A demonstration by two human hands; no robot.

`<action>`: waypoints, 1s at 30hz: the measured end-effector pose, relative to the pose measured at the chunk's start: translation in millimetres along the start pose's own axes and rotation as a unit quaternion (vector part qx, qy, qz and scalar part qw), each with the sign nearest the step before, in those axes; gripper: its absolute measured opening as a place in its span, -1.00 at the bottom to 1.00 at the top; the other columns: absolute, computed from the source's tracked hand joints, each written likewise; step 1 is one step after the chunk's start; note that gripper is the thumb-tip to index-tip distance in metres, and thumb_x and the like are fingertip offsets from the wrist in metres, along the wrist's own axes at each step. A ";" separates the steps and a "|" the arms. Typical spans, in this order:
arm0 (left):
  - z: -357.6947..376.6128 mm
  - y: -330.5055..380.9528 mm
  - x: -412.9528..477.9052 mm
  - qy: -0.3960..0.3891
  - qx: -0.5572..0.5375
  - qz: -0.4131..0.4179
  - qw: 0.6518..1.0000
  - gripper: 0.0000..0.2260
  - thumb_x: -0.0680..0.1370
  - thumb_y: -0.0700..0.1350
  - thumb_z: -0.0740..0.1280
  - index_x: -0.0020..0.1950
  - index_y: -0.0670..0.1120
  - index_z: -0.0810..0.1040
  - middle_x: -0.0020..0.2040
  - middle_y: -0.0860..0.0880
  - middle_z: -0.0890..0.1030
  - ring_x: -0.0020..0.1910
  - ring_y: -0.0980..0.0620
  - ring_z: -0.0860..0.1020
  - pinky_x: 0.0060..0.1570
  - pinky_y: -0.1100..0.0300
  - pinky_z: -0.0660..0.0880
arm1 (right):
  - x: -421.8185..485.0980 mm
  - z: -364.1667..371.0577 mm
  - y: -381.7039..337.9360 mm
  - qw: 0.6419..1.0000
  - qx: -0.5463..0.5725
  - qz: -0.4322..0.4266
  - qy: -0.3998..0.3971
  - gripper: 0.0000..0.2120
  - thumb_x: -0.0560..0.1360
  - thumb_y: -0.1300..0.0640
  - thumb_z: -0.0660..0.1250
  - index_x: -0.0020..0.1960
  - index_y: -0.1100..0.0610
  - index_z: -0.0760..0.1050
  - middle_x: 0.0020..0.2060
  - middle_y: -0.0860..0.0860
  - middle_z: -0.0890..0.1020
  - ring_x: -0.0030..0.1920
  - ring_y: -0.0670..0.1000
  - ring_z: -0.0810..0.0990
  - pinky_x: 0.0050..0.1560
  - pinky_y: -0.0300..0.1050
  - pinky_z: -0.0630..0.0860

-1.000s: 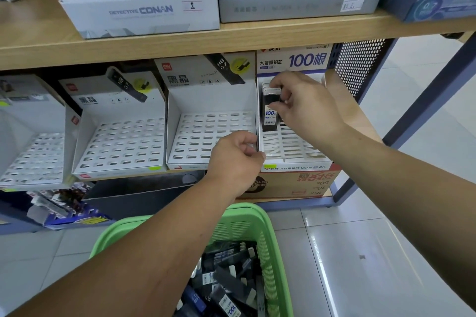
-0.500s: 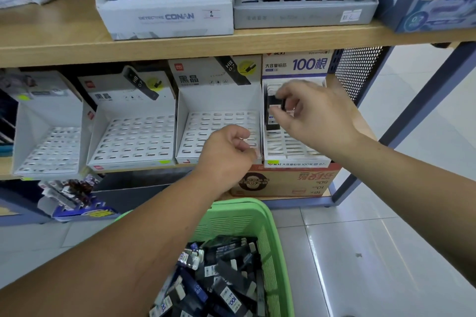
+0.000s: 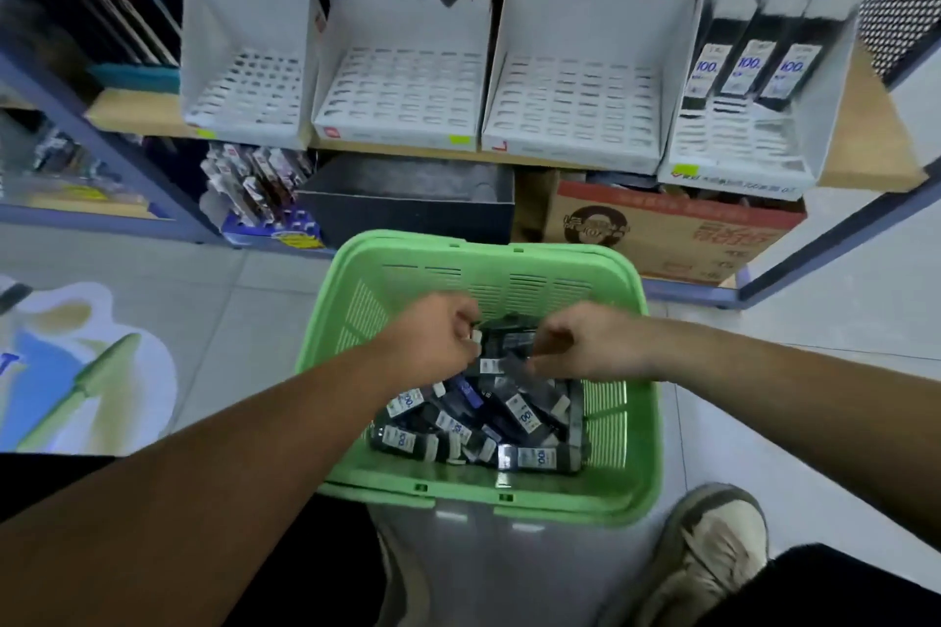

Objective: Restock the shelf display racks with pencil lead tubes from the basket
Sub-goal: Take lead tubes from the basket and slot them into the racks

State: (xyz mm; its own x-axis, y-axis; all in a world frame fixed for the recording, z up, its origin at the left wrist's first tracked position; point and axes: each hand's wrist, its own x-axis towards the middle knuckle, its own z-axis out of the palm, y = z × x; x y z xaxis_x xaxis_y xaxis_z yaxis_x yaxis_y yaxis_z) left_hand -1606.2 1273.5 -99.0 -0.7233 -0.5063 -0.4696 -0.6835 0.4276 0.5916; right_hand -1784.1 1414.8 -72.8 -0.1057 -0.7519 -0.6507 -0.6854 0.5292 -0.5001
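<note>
Our left hand (image 3: 438, 339) is curled round a white-capped tube (image 3: 477, 336) above the pencil lead tubes (image 3: 509, 418) heaped in the green basket (image 3: 489, 265). Our right hand (image 3: 580, 346) curls just beside it, but blur hides whether it grips anything. In the rightmost rack (image 3: 738, 163) stand three tubes (image 3: 753, 66).

Motion blur on left hand (image 3: 438, 339) and right hand (image 3: 585, 346); fingertips hidden among pencil lead tubes (image 3: 509, 418), grip unreadable. Top edge crops display racks (image 3: 402, 87).
</note>
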 end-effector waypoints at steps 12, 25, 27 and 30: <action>56.0 -108.7 39.7 -0.082 0.047 -0.063 0.994 -0.70 0.54 -0.17 0.46 0.27 -0.03 0.64 0.16 -0.04 0.68 0.09 -0.02 0.64 0.19 0.04 0.59 | 111.3 119.3 55.9 0.979 0.093 0.176 0.044 -0.06 0.12 -0.22 0.71 0.38 -0.12 0.35 0.23 -0.01 0.47 0.24 0.12 0.49 0.24 0.04 0.53; 73.3 -104.6 46.0 -0.250 0.215 0.080 0.941 -0.32 0.41 0.27 0.54 0.45 0.08 0.45 0.24 0.05 0.55 0.22 0.00 0.48 0.18 0.03 0.51 | 120.3 115.9 61.0 0.934 0.257 0.198 0.152 -0.62 0.39 0.24 0.61 0.09 0.05 0.52 -0.12 -0.06 0.54 -0.11 0.04 0.59 -0.32 -0.22 0.46; 73.6 -104.0 40.6 -0.254 0.281 0.099 0.920 -0.33 0.42 0.15 0.57 0.45 0.04 0.43 0.28 0.03 0.52 0.25 -0.02 0.46 0.22 0.02 0.49 | 116.6 114.8 59.3 0.928 0.264 0.199 0.170 -0.67 0.42 0.28 0.57 0.08 0.07 0.54 -0.14 -0.03 0.56 -0.15 0.03 0.58 -0.25 -0.16 0.49; 76.4 -103.2 35.7 -0.235 0.303 0.112 0.917 -0.38 0.43 0.13 0.58 0.41 0.03 0.44 0.24 0.03 0.52 0.23 -0.03 0.47 0.20 0.03 0.48 | 109.1 116.0 55.0 0.930 0.260 0.203 0.161 -0.74 0.45 0.27 0.53 0.08 0.08 0.59 -0.18 -0.02 0.60 -0.24 -0.05 0.58 -0.23 -0.15 0.54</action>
State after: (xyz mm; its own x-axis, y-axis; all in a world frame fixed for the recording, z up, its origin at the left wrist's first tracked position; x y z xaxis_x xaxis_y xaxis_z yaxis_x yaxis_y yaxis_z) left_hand -1569.1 1268.5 -226.9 -0.7176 -0.0368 -0.6954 -0.3384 0.8913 0.3019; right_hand -1749.8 1407.5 -237.6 -0.5482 -0.4823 -0.6832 -0.1097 0.8513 -0.5130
